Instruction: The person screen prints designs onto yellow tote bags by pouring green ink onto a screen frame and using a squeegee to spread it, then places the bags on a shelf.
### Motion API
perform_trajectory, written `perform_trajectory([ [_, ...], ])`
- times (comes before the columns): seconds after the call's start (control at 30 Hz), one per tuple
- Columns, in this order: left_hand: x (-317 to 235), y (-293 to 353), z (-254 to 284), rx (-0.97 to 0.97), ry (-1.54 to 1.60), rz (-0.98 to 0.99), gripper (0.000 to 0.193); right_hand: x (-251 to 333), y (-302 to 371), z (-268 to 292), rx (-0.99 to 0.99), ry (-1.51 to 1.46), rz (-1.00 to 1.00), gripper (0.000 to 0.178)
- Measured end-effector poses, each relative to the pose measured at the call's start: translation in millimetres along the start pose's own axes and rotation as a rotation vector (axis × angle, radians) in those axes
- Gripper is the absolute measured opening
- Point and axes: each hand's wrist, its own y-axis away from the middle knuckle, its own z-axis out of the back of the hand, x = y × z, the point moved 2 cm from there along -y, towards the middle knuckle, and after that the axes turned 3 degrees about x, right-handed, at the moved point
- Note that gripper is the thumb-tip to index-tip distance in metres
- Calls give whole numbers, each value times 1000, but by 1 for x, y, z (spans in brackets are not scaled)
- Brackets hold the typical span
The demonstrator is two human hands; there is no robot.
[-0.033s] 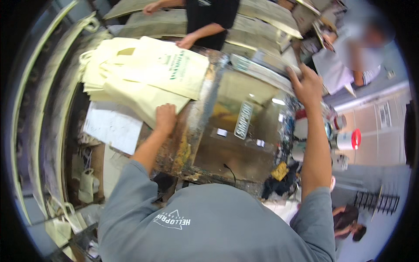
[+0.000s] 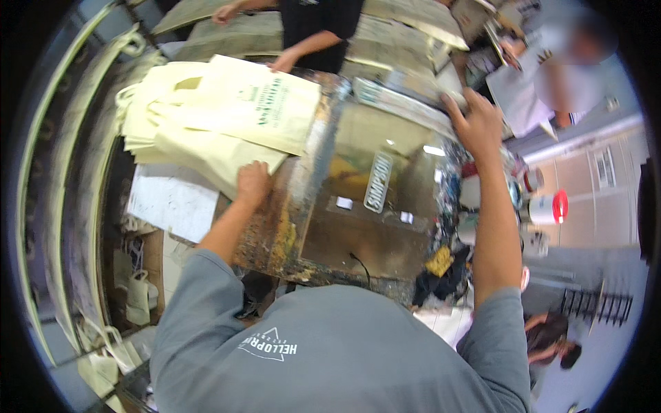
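Observation:
A pile of cream fabric bags [image 2: 227,103] with green print on the top one lies on the worktable [image 2: 279,220], left of a framed flat panel [image 2: 344,241]. My left hand [image 2: 255,182] is closed at the near right edge of a lower bag in that pile. The panel is brown and glossy, with a label and small white patches on it. Along its far side runs a long grey bar [image 2: 413,88], blurred. My right hand [image 2: 476,127] is closed round the bar's right end; the fingertips are partly hidden.
Across the table a person in black rests a hand [image 2: 286,60] on the bag pile. Jars, one a white tub with a red lid [image 2: 547,207], stand right of the panel. A yellow sponge [image 2: 438,261] and dark cloth lie near its corner. Racks [image 2: 62,193] line the left.
The whole view has shifted slightly, so everything sits a little further left and up. Both hands stay at the same places on the bags and the bar.

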Motion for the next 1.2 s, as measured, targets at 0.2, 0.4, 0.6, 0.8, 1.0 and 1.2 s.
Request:
perform_trajectory([
  [0.2,-63,-26,55,-42,147,-265,24,-3,-6,3,-60,-20,-13,66],
  [0.4,-254,-57,118,46,446,-316,41,-16,-18,-2,-117,-52,14,69],
  [0.6,-260,-51,2,-204,249,-573,62,-21,-15,-8,-217,-73,62,65],
  [0.8,-337,-69,-21,-159,280,-586,68,-30,-44,8,29,-240,-36,61],
  [1.0,-373,-37,-12,-143,342,-588,70,-28,-52,18,57,-242,-13,62],
  [1.2,-372,-28,-16,-158,430,-610,71,-8,-49,11,96,-202,-30,62],
])
